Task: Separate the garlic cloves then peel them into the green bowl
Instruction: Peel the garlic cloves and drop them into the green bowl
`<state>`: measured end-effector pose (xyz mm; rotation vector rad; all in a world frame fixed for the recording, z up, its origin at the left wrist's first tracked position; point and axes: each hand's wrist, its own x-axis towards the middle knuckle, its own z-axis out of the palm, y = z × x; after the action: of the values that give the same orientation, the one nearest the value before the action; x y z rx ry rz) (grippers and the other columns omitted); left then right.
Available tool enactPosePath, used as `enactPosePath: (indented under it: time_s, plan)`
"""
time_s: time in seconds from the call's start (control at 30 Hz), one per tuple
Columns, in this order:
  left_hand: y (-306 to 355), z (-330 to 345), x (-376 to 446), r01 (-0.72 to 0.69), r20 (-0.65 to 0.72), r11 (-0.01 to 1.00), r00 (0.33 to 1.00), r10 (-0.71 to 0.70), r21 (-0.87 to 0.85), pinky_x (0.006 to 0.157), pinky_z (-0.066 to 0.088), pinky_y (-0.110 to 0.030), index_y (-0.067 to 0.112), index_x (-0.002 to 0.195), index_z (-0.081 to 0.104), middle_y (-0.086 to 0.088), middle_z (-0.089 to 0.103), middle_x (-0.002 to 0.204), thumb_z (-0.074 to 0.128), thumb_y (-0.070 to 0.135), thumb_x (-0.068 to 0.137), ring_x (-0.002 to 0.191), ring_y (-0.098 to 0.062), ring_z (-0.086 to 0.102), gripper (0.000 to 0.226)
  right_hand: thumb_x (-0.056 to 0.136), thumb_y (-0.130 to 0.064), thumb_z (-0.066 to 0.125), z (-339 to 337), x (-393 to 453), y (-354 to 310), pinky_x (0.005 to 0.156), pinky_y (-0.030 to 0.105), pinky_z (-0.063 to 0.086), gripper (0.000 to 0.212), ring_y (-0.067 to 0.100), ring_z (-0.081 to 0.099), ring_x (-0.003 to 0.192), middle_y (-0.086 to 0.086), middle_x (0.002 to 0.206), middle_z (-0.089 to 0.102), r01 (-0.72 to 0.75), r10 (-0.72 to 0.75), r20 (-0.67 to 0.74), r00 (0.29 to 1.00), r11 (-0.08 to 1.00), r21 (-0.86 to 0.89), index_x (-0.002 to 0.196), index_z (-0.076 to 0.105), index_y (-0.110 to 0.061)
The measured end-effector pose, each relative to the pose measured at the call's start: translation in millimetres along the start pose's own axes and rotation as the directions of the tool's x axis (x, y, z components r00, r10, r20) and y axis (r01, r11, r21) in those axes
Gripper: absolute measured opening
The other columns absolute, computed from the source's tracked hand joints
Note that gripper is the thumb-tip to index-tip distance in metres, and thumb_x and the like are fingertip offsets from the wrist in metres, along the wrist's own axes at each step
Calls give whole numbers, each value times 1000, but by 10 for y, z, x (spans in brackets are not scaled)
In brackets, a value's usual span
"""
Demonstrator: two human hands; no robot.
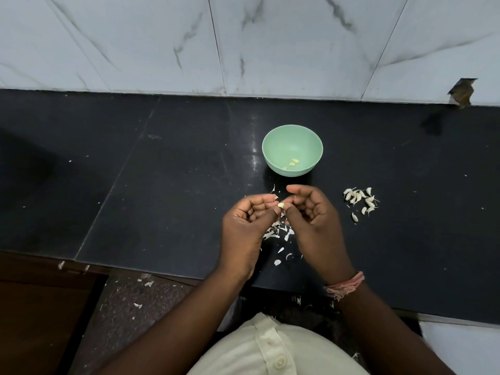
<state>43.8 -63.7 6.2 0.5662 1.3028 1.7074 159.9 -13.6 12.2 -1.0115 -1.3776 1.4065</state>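
Garlic clove (281, 205) sits pinched between the two hands, right at the fingertips where they meet above the dark table (162, 171). The left hand (247, 226) has its fingers (263, 200) curled inward, thumb tip pressed against the near side of the clove, with a scrap of white skin stuck at the index fingertip. The right hand (311, 215) has its fingers (297, 189) curled too, the thumb tip touching the clove from the right while the index arches over it; both hands hold the same clove, which shows pale yellow and partly bare.

Beyond the fingertips, farther from the person, stands the green bowl (292, 136), upright, apart from the hands. Inside it, on the near part of its floor, lie a few peeled cloves (293, 162).

Right of the right hand's fingers, well apart from them, a loose cluster of unpeeled cloves (359, 198) rests on the table, with a couple of strays just nearer the person.

Directly under and between the hands a scatter of white garlic skins (278, 231) lies on the table, trailing toward the table's near edge. A pinkish thread band (346, 286) circles the right wrist, and a cream buttoned shirt (270, 350) fills the bottom of the view
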Motion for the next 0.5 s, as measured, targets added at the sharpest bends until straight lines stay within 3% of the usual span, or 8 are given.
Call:
enactPosePath:
  time_s: [0.17, 0.33, 0.5]
  plan:
    - [-40, -9, 42, 17, -73, 999, 997, -15, 27, 80, 57, -27, 1, 104, 72, -9, 74, 88, 71, -7, 87, 84, -15, 69, 19, 95, 6, 61, -7, 34, 49, 61, 27, 55, 28, 16, 64, 76, 2, 88, 69, -127, 137, -44, 990, 975, 181, 117, 65, -11]
    - [-64, -64, 106, 84, -116, 996, 990, -80, 30, 90, 56, -35, 7, 112, 73, -10, 76, 103, 67, -9, 89, 99, -20, 72, 29, 95, 13, 55, -39, 87, 42, 69, 34, 59, 32, 23, 69, 84, 12, 96, 66, -245, 274, 26, 962, 811, 531, 124, 60, -2]
    - [43, 85, 123, 141, 46, 988, 989, -138, -64, 85, 58, -31, 8, 113, 75, -16, 75, 107, 67, 4, 94, 100, -22, 72, 21, 94, 15, 50, -46, 135, -24, 84, 34, 61, 32, 25, 70, 89, 17, 94, 65, -265, 265, 110, 958, 669, 695, 124, 57, 3]
